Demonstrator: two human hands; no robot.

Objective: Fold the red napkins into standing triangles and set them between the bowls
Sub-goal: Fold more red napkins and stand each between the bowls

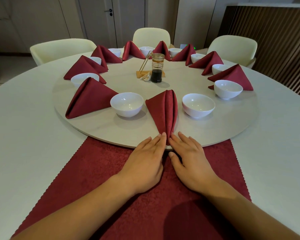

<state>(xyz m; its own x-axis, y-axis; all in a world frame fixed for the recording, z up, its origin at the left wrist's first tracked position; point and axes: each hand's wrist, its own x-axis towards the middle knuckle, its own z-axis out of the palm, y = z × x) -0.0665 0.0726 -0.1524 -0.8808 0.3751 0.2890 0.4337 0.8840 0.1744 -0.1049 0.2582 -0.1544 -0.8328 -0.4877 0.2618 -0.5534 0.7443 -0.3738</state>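
A folded red napkin (pixel 164 111) stands on the round turntable (pixel 197 132) between two white bowls, one to its left (pixel 126 104) and one to its right (pixel 198 105). My left hand (pixel 145 161) and my right hand (pixel 189 158) lie flat with straight fingers, their fingertips touching the napkin's near tip from either side. Beneath my hands a flat red napkin (pixel 97 170) is spread on the table. Several more folded napkins, such as the one at the left (pixel 88 99), stand between further bowls around the turntable's rim.
At the turntable's centre stand a glass bottle of dark sauce (pixel 157 68) and a gold wire stand (pixel 145 64). Three cream chairs (pixel 151 34) ring the far side of the white table (pixel 24 135). A slatted wooden wall (pixel 275 40) is at the right.
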